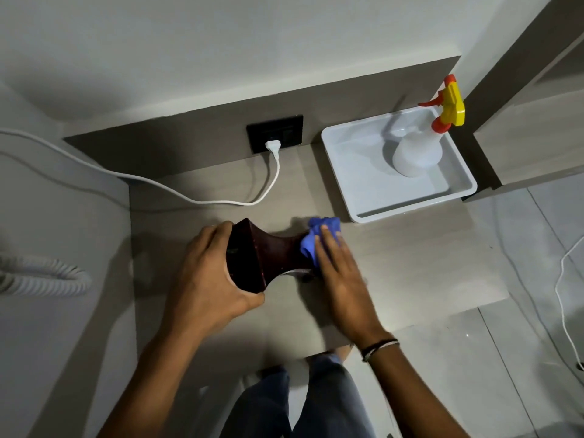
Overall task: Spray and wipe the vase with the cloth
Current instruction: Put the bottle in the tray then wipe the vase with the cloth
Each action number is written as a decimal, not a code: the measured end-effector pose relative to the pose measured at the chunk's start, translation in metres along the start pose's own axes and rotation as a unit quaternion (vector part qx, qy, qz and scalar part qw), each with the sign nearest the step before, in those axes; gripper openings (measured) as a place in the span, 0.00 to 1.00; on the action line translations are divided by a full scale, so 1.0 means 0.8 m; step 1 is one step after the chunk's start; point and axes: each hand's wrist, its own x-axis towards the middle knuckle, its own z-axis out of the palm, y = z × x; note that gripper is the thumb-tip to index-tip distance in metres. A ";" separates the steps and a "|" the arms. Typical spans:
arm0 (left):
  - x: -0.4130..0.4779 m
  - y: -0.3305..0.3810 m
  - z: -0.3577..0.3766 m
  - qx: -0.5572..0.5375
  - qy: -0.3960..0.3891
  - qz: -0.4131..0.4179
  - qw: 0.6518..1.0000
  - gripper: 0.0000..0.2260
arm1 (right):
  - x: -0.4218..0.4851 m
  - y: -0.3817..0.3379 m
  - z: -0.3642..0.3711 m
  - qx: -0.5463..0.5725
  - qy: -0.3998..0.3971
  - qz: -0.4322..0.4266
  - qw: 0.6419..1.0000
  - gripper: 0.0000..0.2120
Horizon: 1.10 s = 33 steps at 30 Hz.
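Note:
A dark brown vase (271, 251) with a narrow waist lies tilted on its side over the wooden desk, its wide end toward the left. My left hand (205, 276) grips that wide end. My right hand (341, 273) presses a bunched blue cloth (316, 238) against the vase's other end, which the cloth and hand hide. A white spray bottle (417, 150) with a yellow and red trigger head stands upright in a white tray (357, 184) at the back right.
A white plug sits in a black wall socket (275, 132), and its cable (189, 192) runs left across the desk. A coiled grey hose (47, 276) lies at the far left. Another white cable (565, 295) trails on the tiled floor at right. My legs show below the desk edge.

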 end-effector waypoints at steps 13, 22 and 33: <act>0.009 -0.009 -0.014 -0.161 -0.053 -0.126 0.977 0.46 | 0.025 0.001 -0.018 0.594 0.066 0.281 0.751 0.31; 0.000 -0.014 -0.013 -0.031 -0.120 -0.040 0.991 0.67 | 0.059 0.005 -0.027 0.546 0.112 0.306 0.772 0.29; 0.002 0.005 0.009 0.014 0.038 0.074 0.996 0.48 | 0.009 -0.003 0.000 0.151 0.091 0.046 0.983 0.39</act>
